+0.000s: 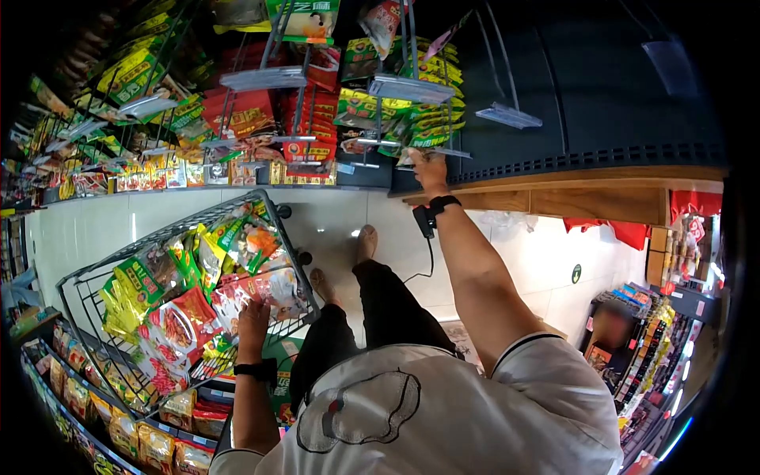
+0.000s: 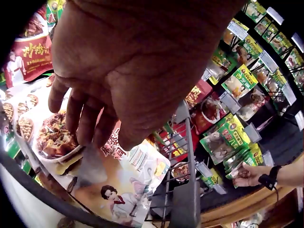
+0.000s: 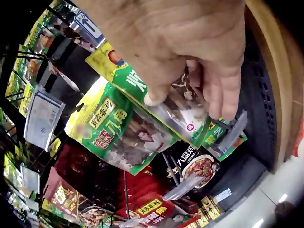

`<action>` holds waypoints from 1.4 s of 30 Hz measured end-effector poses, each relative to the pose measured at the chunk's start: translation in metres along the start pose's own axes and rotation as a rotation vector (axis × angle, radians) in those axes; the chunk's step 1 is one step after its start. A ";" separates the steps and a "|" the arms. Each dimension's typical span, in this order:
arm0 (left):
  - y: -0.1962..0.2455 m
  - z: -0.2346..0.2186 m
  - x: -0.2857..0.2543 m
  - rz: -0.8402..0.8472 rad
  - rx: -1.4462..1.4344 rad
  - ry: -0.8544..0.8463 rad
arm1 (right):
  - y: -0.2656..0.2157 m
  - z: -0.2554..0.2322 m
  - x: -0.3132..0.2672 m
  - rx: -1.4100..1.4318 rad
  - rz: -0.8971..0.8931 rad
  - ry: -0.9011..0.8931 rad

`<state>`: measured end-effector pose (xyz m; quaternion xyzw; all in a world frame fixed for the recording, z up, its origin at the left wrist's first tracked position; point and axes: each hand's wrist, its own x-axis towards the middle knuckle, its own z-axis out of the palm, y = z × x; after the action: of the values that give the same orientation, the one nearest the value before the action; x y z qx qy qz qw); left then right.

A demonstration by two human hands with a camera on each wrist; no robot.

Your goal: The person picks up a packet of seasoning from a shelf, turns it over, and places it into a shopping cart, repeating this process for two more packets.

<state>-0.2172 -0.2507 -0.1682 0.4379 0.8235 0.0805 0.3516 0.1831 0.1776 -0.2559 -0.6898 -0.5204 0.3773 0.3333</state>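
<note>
My right hand point(image 1: 428, 170) is at the lowest hanging row of green and yellow spice packets point(image 1: 431, 127). In the right wrist view the hand point(image 3: 190, 52) has its thumb and fingers curled round the front of a green-edged packet point(image 3: 183, 107), beside another green and yellow packet point(image 3: 121, 130). My left hand point(image 1: 253, 323) is over the white and red packets point(image 1: 229, 297) in the shopping cart point(image 1: 71, 277). In the left wrist view its fingers point(image 2: 102, 118) hang down over a white packet with a food picture point(image 2: 57, 137).
Metal hooks with clear price tags point(image 1: 263, 77) stick out from the shelf. A wooden ledge point(image 1: 602, 207) runs along the right. The cart holds several packets, and lower shelves point(image 1: 123, 431) of bagged goods stand at the left. A person point(image 1: 611, 328) is at the right.
</note>
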 end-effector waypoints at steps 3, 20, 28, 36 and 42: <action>-0.008 0.000 -0.006 0.058 -0.041 0.045 | -0.025 -0.011 -0.025 0.031 0.211 -0.065; -0.042 -0.051 -0.026 0.045 -0.345 0.397 | -0.157 -0.011 -0.239 0.056 0.250 -0.954; -0.073 -0.099 -0.006 -0.208 -0.907 0.336 | -0.218 0.003 -0.289 0.044 0.066 -1.024; -0.150 -0.187 0.011 -0.152 -0.281 1.107 | -0.223 -0.007 -0.311 0.013 0.010 -0.953; -0.206 -0.202 0.050 -0.366 -0.371 1.009 | -0.222 -0.013 -0.325 0.045 0.050 -0.935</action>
<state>-0.5036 -0.3004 -0.1355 0.1261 0.9240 0.3610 -0.0060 0.0350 -0.0860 -0.0040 -0.4507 -0.5896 0.6667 0.0690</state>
